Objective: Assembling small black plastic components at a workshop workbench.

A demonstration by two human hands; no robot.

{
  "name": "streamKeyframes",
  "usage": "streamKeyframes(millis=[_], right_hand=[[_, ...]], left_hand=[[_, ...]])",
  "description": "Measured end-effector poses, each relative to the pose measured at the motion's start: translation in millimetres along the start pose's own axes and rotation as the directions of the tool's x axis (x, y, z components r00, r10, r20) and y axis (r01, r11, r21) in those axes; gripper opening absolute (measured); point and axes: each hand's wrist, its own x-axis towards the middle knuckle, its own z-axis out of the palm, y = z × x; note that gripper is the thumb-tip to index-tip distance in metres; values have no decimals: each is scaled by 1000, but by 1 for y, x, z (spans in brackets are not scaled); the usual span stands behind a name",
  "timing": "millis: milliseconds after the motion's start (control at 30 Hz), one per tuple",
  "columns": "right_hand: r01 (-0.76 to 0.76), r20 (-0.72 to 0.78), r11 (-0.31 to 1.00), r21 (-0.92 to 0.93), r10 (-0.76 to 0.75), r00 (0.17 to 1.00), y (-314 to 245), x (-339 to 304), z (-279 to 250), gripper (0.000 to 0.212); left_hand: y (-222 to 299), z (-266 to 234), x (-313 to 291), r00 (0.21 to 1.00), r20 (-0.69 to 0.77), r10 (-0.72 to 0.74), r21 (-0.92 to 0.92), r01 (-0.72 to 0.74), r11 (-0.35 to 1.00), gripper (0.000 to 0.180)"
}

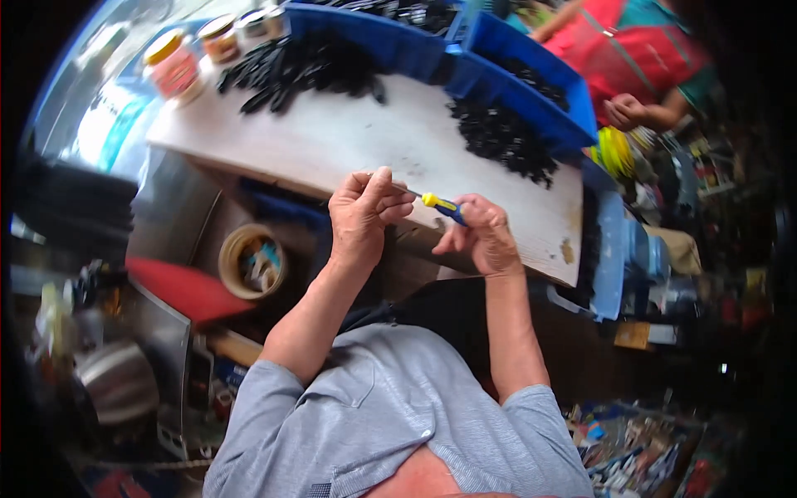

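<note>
A screwdriver (444, 205) with a yellow and blue handle is in my right hand (488, 232), its shaft pointing left. The handle's end lies between the thumb and fingers of that hand. My left hand (365, 212) is closed at the shaft's far end, thumb up and fingers curled. Whatever it pinches there is too small or hidden to make out. Both hands are above the front edge of the pale work table (407, 116). Piles of small black parts lie on it, one at the far left (311, 70) and one at the right (498, 137).
Blue bins (531, 91) with black parts line the table's back. Jars, one with a yellow lid (173, 66), stand at the far left. Below the table is a round tub (253, 261) beside a red panel (187, 290). Another person in a red apron (627, 54) is at the far right.
</note>
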Motion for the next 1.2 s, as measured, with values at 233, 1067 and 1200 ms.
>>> streamKeyframes(millis=[233, 1067, 1200], right_hand=[[-6, -217, 996, -84, -13, 976, -2, -23, -29, 41], [361, -748, 932, 33, -216, 628, -132, -8, -104, 46], [375, -746, 927, -4, -253, 616, -136, -5, -99, 46]], left_hand=[[-44, 31, 15, 995, 65, -76, 55, 72, 996, 22], [-53, 17, 73, 926, 334, 177, 567, -347, 747, 23], [-53, 14, 71, 917, 351, 189, 562, -367, 741, 23]])
